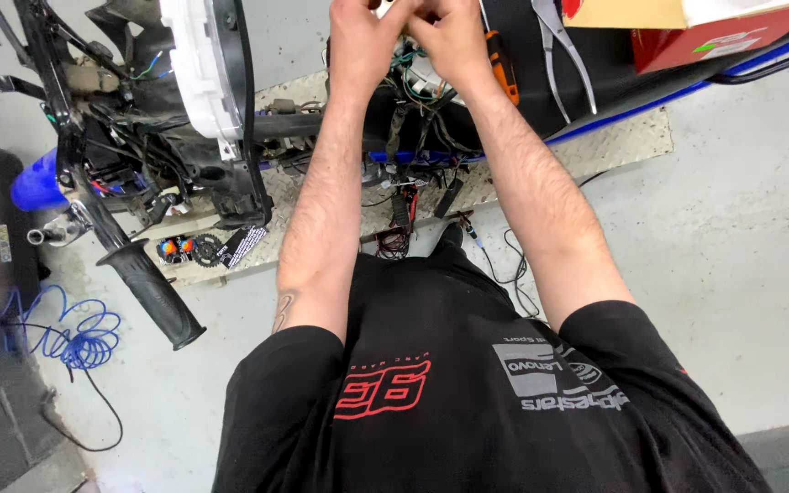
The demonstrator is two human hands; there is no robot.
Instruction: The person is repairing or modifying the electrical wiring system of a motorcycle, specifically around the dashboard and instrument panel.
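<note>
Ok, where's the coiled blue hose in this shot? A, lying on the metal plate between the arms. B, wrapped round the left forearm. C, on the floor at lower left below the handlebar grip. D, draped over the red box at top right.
C: the hose lies coiled on the floor at lower left, just below and left of the black grip.
</note>
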